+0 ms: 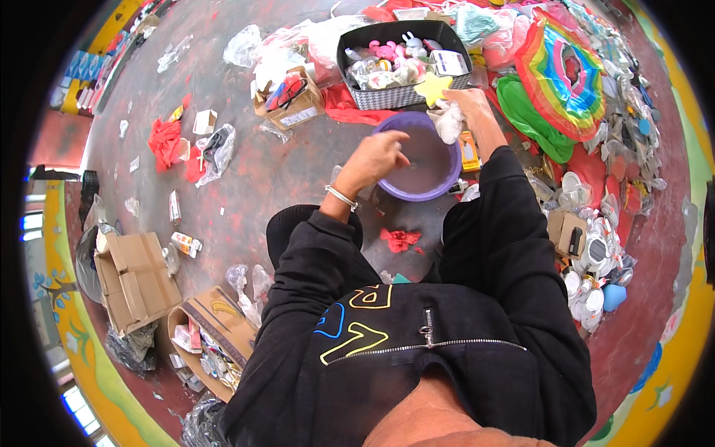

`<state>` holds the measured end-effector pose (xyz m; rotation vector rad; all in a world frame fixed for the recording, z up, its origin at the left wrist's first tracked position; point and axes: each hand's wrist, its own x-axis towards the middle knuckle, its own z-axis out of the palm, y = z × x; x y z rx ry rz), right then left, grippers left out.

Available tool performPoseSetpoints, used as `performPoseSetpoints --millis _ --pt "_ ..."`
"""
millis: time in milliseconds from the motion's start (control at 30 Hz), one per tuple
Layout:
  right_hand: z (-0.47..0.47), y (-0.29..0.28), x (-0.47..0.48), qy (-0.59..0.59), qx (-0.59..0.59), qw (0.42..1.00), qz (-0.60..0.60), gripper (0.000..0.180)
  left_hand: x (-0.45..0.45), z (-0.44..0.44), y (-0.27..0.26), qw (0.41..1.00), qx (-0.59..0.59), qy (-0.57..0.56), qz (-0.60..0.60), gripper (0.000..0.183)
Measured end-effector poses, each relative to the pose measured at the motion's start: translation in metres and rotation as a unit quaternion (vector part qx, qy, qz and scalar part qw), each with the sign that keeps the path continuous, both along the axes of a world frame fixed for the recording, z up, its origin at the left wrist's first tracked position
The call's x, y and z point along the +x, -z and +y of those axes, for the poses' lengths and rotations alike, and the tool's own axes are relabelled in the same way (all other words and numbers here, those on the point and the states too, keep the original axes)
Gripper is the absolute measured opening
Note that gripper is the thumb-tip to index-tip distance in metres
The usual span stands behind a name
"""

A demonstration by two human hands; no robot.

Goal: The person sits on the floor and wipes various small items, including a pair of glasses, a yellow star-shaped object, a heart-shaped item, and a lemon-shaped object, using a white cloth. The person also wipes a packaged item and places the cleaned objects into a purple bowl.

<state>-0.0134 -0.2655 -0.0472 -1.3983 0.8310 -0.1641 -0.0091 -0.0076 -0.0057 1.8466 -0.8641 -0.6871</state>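
Observation:
My right hand (472, 109) holds a yellow star-shaped piece (433, 88) at the front edge of a dark fabric storage bin (380, 99). A crumpled white cloth (448, 120) hangs below the same hand, over the rim of a purple plastic basin (420, 193). Murky water (427, 162) lies in the basin. Over its left side is my left hand (380, 159), its fingers bent and slightly blurred; whether they hold anything small cannot be told. Pink and grey-white toys (385, 51) and a white box (449, 63) fill the bin.
Left of the bin stands a cardboard box (299, 106) with glasses on top. A rainbow-coloured foil piece (528, 56) and green plastic (519, 106) lie at right, above many white lids (595, 251). Open cartons (139, 279) sit at lower left. Red scraps (399, 239) lie between my legs.

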Motion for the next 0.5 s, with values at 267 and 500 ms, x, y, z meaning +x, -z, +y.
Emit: performPoseSetpoints --millis 267,500 --pt "-0.016 0.059 0.055 0.027 0.098 0.995 0.012 0.024 -0.015 0.003 0.006 0.959 0.162 0.190 -0.134 0.036" --pt "-0.002 0.114 0.116 0.054 0.129 0.990 -0.003 0.025 -0.019 0.010 0.031 0.923 0.216 0.191 -0.254 0.037"
